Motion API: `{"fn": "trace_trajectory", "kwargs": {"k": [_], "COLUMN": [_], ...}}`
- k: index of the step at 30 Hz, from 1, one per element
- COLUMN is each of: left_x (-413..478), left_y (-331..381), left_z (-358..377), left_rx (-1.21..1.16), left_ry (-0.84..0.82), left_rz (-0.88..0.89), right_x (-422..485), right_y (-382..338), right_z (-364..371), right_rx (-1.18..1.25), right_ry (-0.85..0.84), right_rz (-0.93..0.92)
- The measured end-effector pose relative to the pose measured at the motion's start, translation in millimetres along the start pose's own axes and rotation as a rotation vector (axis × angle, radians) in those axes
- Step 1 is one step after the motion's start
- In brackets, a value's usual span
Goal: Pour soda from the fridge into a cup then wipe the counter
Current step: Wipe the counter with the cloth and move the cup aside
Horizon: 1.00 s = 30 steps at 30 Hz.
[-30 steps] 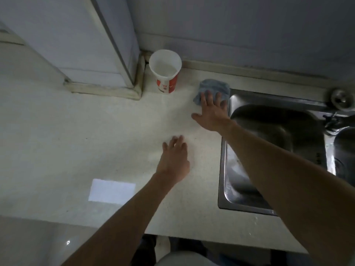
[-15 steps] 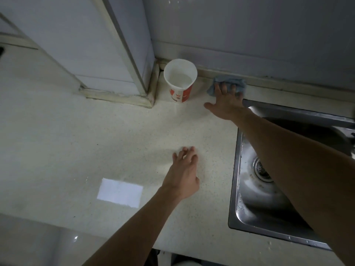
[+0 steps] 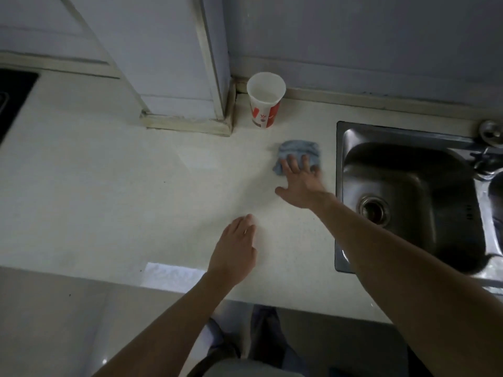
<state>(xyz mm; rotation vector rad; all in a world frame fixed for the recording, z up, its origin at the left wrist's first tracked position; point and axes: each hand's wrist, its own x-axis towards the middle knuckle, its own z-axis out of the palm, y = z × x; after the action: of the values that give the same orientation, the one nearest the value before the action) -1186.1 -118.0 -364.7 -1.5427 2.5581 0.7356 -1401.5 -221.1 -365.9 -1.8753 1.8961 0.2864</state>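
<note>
A white and red paper cup (image 3: 265, 100) stands upright at the back of the pale counter (image 3: 109, 186), against the wall corner. Below and to its right lies a crumpled blue cloth (image 3: 298, 151), close to the sink's left rim. My right hand (image 3: 302, 183) presses flat on the cloth's near part, fingers spread. My left hand (image 3: 235, 251) rests palm down on the counter nearer the front edge, holding nothing. No soda container is in view.
A steel sink (image 3: 408, 197) with a drain is set into the counter on the right, with a tap (image 3: 487, 156) at its far right. A white pillar (image 3: 185, 104) juts onto the counter left of the cup. A dark hob edge (image 3: 11, 96) shows far left.
My right hand has drawn the cloth back from the wall toward me, away from the cup and along the sink's rim. My left hand has stayed on the counter.
</note>
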Motion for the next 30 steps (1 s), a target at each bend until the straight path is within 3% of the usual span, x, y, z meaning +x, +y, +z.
{"fn": "trace_trajectory", "kwargs": {"k": [10,18,24,30], "left_x": [-99,-154,-157,-148], "left_y": [-53,-96,-113,-118], "left_z": [5,-1,-11,-17], "left_rx": [-0.031,0.107,0.035,-0.042], "left_ry": [0.046,0.004,-0.117,-0.159], "left_rz": [0.024,-0.022,-0.009,-0.004], "right_x": [-133,-207,-211,-186], "right_y": [-87,-148,-208,-220], "right_z": [76,126,135,123], "right_rx": [0.041,0.102,0.121,0.079], "right_ry": [-0.060,-0.079,-0.122,-0.153], "right_rz": [0.076,0.184,0.190,0.112]}}
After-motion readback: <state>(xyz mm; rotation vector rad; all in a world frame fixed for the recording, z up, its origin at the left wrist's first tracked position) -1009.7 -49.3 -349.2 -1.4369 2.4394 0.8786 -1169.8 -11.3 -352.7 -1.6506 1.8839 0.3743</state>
